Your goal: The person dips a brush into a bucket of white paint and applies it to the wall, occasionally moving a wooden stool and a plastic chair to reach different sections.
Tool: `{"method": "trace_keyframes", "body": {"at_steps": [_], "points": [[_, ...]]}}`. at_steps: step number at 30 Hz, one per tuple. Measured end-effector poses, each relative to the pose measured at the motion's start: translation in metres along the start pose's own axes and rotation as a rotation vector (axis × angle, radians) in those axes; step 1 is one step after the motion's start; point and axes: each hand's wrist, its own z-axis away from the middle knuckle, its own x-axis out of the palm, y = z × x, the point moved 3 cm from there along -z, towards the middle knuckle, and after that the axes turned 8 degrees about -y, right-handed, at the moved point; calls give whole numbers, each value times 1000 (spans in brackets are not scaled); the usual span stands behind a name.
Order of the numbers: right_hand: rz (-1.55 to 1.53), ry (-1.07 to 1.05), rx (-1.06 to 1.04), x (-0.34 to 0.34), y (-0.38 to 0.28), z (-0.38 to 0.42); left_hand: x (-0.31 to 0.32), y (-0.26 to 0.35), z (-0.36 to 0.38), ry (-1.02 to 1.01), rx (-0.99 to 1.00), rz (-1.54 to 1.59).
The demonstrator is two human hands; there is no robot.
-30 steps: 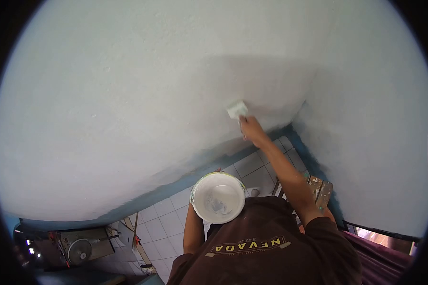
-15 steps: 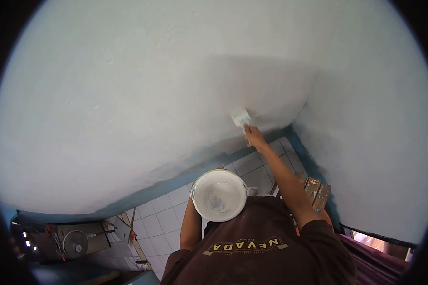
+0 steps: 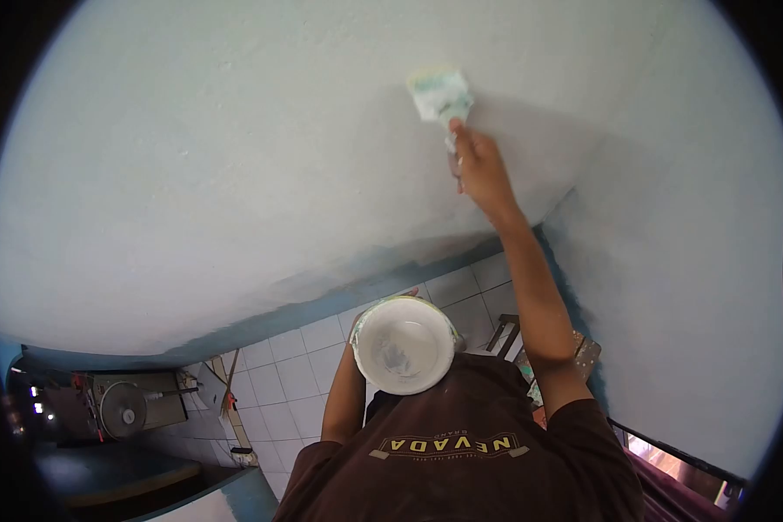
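Observation:
My right hand [image 3: 482, 167] is closed round the handle of a wide paintbrush [image 3: 439, 96], whose white-coated bristles are against or very near the pale wall [image 3: 278, 157]. My left hand [image 3: 412, 292] supports a white paint bucket [image 3: 431, 337] close to my chest. Only its fingertips show past the far rim; the bucket hides the rest. Inside the bucket, a whitish smear is visible on the bottom.
A blue band [image 3: 287, 304] runs along the wall's base above white floor tiles [image 3: 296, 376]. A fan [image 3: 123, 410] stands at lower left. A paint-spotted wooden stand [image 3: 586, 355] is beside my right arm. Another wall [image 3: 696, 261] meets the first at right.
My right hand has carried the paintbrush up the wall, away from the blue band. The bucket stays at my chest, with a slight shift in view.

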Motion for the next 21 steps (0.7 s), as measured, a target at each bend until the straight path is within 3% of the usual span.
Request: {"method": "trace_keyframes", "body": {"at_steps": [1, 3, 5, 7, 10, 11, 16, 19, 20, 21], "points": [[68, 1, 28, 6, 32, -6, 0, 1, 1, -2, -1, 2], [465, 207, -305, 22, 132, -12, 6, 4, 5, 23, 40, -108], [568, 235, -178, 34, 215, 7, 9, 6, 7, 21, 45, -99], [138, -19, 537, 35, 237, 35, 12, 7, 9, 26, 53, -93], [-119, 17, 700, 35, 243, 40, 15, 9, 12, 30, 59, -89], [-204, -21, 604, 31, 240, 31, 17, 10, 12, 23, 60, -87], [-154, -122, 145, 9, 20, 0, 21, 11, 15, 2, 54, -36], [-187, -121, 9, 9, -23, -5, 23, 12, 16, 10, 60, -35], [-189, -120, 6, 13, -11, -6, 23, 13, 17, 13, 63, -39], [20, -20, -66, 18, 18, -11, 24, 13, 17, 14, 70, -44]]}}
